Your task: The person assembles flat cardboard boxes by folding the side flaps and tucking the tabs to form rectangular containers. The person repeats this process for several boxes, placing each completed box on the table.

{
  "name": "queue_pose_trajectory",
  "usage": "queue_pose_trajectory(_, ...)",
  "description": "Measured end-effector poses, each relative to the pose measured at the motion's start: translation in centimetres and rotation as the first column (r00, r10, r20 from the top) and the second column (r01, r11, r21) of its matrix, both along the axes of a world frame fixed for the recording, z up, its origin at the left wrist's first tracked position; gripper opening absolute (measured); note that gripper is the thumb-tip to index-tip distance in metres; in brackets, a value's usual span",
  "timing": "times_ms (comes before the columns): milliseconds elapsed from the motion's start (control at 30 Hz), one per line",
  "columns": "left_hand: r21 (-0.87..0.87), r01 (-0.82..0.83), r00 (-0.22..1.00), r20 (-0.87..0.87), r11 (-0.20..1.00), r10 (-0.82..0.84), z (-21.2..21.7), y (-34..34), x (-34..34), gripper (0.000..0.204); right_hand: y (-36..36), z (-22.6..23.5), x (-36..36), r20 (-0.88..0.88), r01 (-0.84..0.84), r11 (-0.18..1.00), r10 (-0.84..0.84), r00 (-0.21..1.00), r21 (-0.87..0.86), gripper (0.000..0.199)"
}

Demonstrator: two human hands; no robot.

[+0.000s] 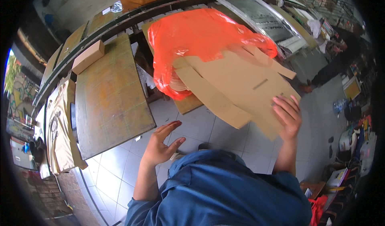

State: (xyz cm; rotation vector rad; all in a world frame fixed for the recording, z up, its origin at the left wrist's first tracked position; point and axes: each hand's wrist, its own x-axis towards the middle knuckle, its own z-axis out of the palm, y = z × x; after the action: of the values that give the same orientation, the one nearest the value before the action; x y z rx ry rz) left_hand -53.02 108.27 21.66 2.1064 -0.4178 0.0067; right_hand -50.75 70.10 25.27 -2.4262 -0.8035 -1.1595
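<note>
A flat die-cut cardboard sheet (244, 79) with flaps and a narrow slot slants across the middle right. My right hand (288, 115) grips its near right edge, fingers on the upper face and thumb out of sight. The sheet's far part overlaps a bright orange-red plastic bag (188, 31), which drapes over a low board. More layered cardboard (176, 81) shows at the bag's left opening. My left hand (162, 142) hovers over the tiled floor, open and holding nothing, thumb and fingers apart. It is nearest the corner of a worn brown board.
The large worn board (110, 93) lies to the left, with a closed brown box (89, 56) at its far end. A beige T-shirt (60, 125) is laid out further left. A framed screen (260, 19) stands far right. Another person (341, 57) and cluttered shelves line the right side.
</note>
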Motion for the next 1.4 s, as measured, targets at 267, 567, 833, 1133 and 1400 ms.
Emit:
queue_pose_trajectory(267, -0.184, 0.057, 0.998, -0.004, 0.981, -0.059, 0.4, 4.5, -0.3, 0.044, -6.3, 5.7, -1.0, 0.203, 0.253, 0.929, -0.312, 0.928, 0.270, 0.019)
queue_pose_trajectory(567, -0.286, 0.027, 0.999, 0.043, 0.958, -0.016, 0.8, 17.9, -0.2, 0.040, 8.1, 19.9, 0.9, 0.319, 0.091, 0.776, -0.359, 0.877, 0.624, 0.025)
queue_pose_trajectory(833, -0.736, -0.243, 0.929, 0.009, 0.631, 0.369, -1.8, 30.1, -3.7, 0.029, 36.1, 18.0, 7.2, 0.440, -0.089, 0.992, 0.042, 0.897, 0.086, 0.029)
queue_pose_trajectory(1133, -0.236, -0.668, 0.671, 0.219, 0.705, 0.709, -4.0, 39.2, -7.6, 0.050, 53.2, -3.4, -0.5, -0.194, -0.459, 0.888, 0.445, 0.874, -0.036, 0.024)
queue_pose_trajectory(1400, 0.074, -0.713, 0.681, 0.309, 0.698, 0.663, -5.7, 38.7, -9.9, 0.061, 49.2, -5.8, -2.1, -0.581, -0.540, 0.840, 0.410, 0.703, -0.061, 0.038)
